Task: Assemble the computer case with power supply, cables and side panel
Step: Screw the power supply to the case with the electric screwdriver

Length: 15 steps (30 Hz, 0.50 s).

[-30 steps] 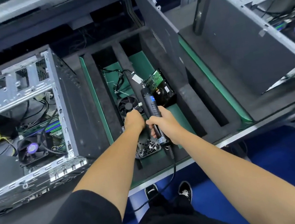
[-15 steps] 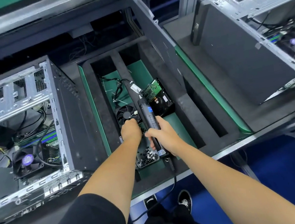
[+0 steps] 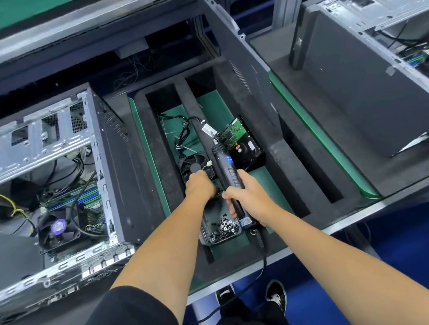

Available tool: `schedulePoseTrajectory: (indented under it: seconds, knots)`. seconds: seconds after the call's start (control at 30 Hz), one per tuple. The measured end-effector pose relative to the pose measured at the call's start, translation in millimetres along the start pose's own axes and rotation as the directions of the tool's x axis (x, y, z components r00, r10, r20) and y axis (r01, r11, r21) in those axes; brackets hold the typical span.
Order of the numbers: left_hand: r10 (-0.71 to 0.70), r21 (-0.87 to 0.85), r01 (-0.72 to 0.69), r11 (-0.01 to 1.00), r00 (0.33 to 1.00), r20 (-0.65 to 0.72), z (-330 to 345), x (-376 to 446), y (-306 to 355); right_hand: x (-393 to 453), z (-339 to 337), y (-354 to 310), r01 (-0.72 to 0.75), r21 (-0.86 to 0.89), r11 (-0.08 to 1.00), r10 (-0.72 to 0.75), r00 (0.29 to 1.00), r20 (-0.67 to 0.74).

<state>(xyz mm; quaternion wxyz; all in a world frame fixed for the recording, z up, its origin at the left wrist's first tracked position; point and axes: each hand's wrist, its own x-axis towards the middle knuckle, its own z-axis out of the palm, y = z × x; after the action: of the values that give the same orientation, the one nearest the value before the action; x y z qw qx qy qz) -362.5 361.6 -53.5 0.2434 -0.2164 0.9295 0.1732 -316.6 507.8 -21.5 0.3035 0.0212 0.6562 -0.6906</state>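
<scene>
Open grey steel computer case (image 3: pixel 48 182) at conveyor's left edge. Right hand (image 3: pixel 250 198) clamped round ribbed black electric screwdriver (image 3: pixel 230 179); left hand (image 3: pixel 200 187) curled over screw tray (image 3: pixel 221 227), grip unclear.

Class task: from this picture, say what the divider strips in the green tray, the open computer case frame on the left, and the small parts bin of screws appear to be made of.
Divider strips: probably dense black foam, with a matte, slightly grainy surface and cut edges.
Case frame: bare sheet metal, likely steel, grey and shiny, with punched holes and folded edges.
Parts bin: looks like dark plastic or metal; the glare leaves it open.
</scene>
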Motion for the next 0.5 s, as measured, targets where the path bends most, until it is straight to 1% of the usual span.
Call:
schedulePoseTrajectory:
  seconds: [0.17, 0.23, 0.27, 0.3, 0.33, 0.37, 0.4, 0.43, 0.47, 0.5]
  knots:
    - [0.040, 0.090, -0.050, 0.995, 0.993, 0.111, -8, -3, 4, -1, 0, 0, -0.001, -0.002, 1.000, 0.001, 1.000, 0.010]
    - [0.047, 0.088, -0.056, 0.995, 0.993, 0.105, -13, -5, 4, 0, 0, 0, -0.015, -0.010, 1.000, 0.015, 1.000, 0.005]
    - [0.052, 0.033, -0.054, 0.998, 0.997, 0.059, -16, -6, 5, 0, 0, 0, -0.027, -0.010, 1.000, 0.027, 1.000, 0.001]
    - [0.040, -0.074, -0.040, 0.996, 0.999, -0.009, -21, -8, 6, 0, 0, 0, -0.030, -0.016, 0.999, 0.030, 1.000, 0.000]
    - [-0.006, -0.233, -0.014, 0.972, 0.996, -0.085, -29, -9, 9, 0, 0, 0, -0.024, -0.031, 0.999, 0.024, 1.000, 0.001]
    - [-0.083, -0.416, 0.009, 0.909, 0.984, -0.160, -38, -11, 14, 0, 0, -1, -0.015, -0.049, 0.999, 0.015, 1.000, 0.004]
    - [-0.162, -0.583, -0.006, 0.812, 0.959, -0.235, -48, -12, 20, 0, 0, -1, -0.009, -0.063, 0.998, 0.009, 1.000, 0.005]
    - [-0.208, -0.690, -0.059, 0.721, 0.932, -0.296, -58, -12, 27, -1, 0, -1, -0.009, -0.070, 0.997, 0.009, 1.000, 0.004]
    - [-0.206, -0.744, -0.127, 0.656, 0.918, -0.339, -67, -13, 34, -1, 0, -2, -0.008, -0.074, 0.997, 0.008, 1.000, 0.005]
    - [-0.163, -0.763, -0.194, 0.616, 0.917, -0.364, -74, -14, 40, 0, 1, -2, -0.001, -0.077, 0.997, 0.002, 1.000, 0.010]
